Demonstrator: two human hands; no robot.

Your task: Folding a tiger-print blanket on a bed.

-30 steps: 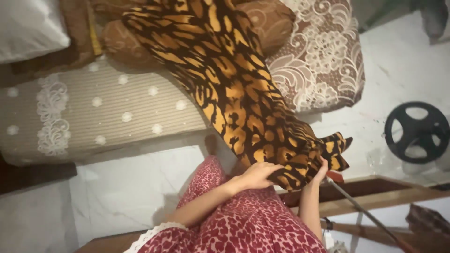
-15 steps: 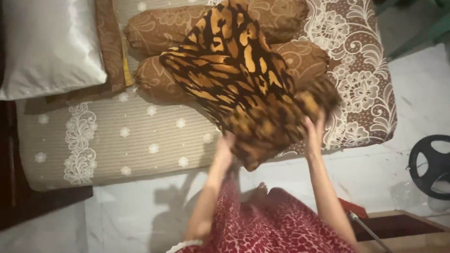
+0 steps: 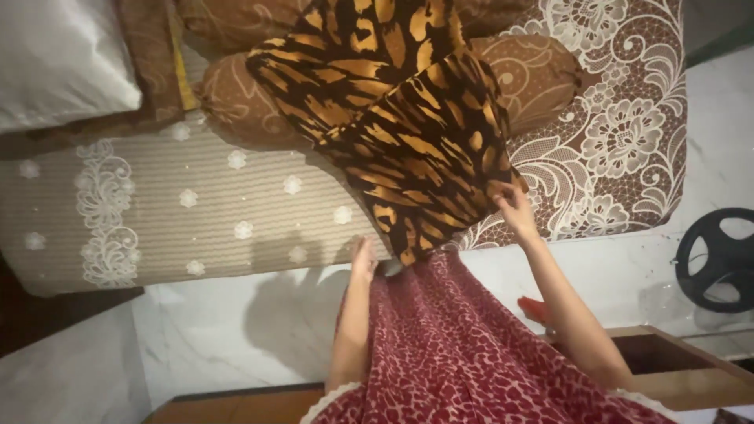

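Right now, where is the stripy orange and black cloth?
In the head view, the orange and black cloth lies at top centre over the brown bolsters, its right corner at the right hand.

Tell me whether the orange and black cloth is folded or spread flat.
Folded: the cloth lies doubled over itself on the bed, right hand at its edge.

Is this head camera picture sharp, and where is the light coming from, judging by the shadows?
Head view: fairly sharp on the orange-and-black patterned cloth, a little soft at both hands. The left hand and arm cast a broad soft shadow leftward on the pale marble floor, suggesting light from the right. The white pillow looks bright, almost washed out; the frame's left edge falls dark.
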